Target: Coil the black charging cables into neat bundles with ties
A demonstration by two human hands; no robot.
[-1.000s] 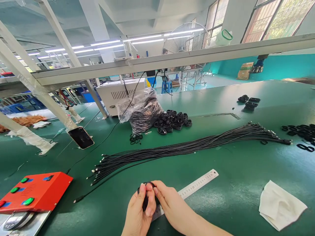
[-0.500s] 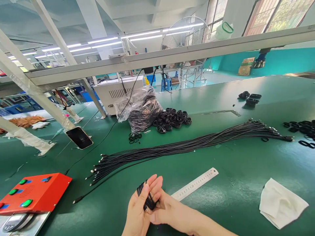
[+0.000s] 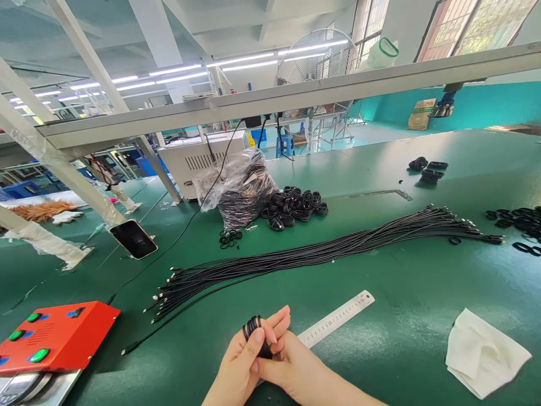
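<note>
A small coil of black cable is held low in front of me, over the green table. My left hand is closed around the coil, with the thumb across its front. From the other side my right hand grips the coil's lower right part, its fingers overlapping those of my left. Cable ends are hidden inside the hands. Partly behind my right hand lies a steel ruler. Beyond the hands a long bundle of straight black cables stretches across the table, with a single cable set apart along its near side.
A red box with green buttons stands at left, near a phone leaning by the frame post. Farther back are a plastic bag of black cables and a heap of coiled cables. A white cloth lies at right.
Both hands have shifted slightly right with the coil between them. The coil has turned, and more of its loops show above my left thumb. The things on the table stay put.
</note>
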